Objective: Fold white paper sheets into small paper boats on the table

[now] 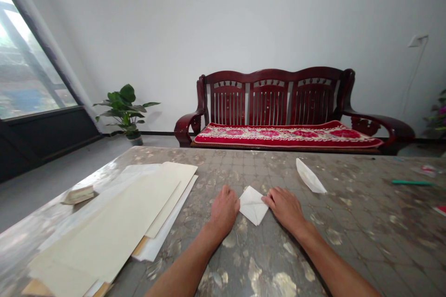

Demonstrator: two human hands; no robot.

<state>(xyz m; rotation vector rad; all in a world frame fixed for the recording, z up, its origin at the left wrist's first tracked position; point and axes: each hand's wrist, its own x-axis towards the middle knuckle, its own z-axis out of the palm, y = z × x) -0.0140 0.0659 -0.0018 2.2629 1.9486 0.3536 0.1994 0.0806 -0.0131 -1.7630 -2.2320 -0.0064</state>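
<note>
A small folded white paper (pixel 253 205) lies on the mottled grey-brown table cover (pixel 351 227), between my two hands. My left hand (pixel 225 211) has its curled fingers at the paper's left corner, and my right hand (pixel 284 209) presses its fingertips on the right corner. Beyond my right hand sits a white folded paper piece (pixel 309 175). To the left lies a stack of large cream paper sheets (pixel 104 222), with white sheets beneath. A green pen (pixel 411 182) lies at the right.
A small wrapped bundle (pixel 78 195) lies left of the stack. Paper scraps (pixel 428 171) sit at the right edge. Behind the table's far edge stand a dark red wooden bench (pixel 272 97) with a red cushion and a potted plant (pixel 123 111).
</note>
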